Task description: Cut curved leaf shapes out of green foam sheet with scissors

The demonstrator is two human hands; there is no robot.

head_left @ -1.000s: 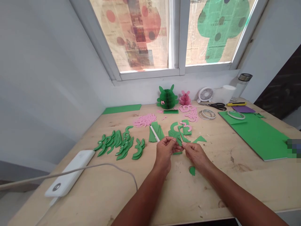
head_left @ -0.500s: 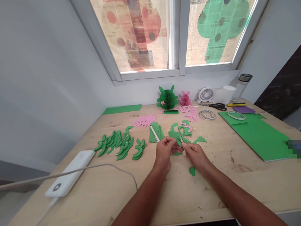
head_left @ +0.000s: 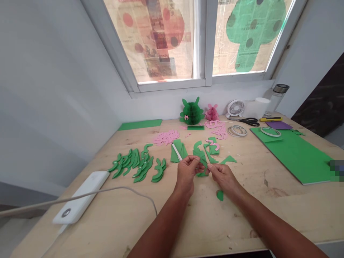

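Observation:
My left hand (head_left: 188, 171) is closed in a pinch on a piece of green paper, which its fingers partly cover. Close beside it, the fingertips of my right hand (head_left: 220, 173) are pressed together near the paper's edge; what they hold is too small to make out. Just beyond my hands lie green paper cutouts (head_left: 198, 146) and a pink curved cutout (head_left: 213, 144). Left of these, a white pen (head_left: 176, 152) rests on folded green paper (head_left: 184, 151). A small green scrap (head_left: 219, 195) lies below my right hand, with a pointed green offcut (head_left: 229, 159) farther right.
Green curved cutouts (head_left: 142, 166) and pink cutouts (head_left: 166, 137) lie in piles. A white power bank (head_left: 80, 197) trails a cable at left. Tape rolls (head_left: 238, 130), black scissors (head_left: 248, 122), a yellow cutter (head_left: 271, 119) and green sheets (head_left: 292, 157) are at right. Paper figures (head_left: 191, 113) stand behind.
My left hand has shifted slightly left and up, opening a small gap from my right hand. My right hand has barely moved, and the things on the table lie as before.

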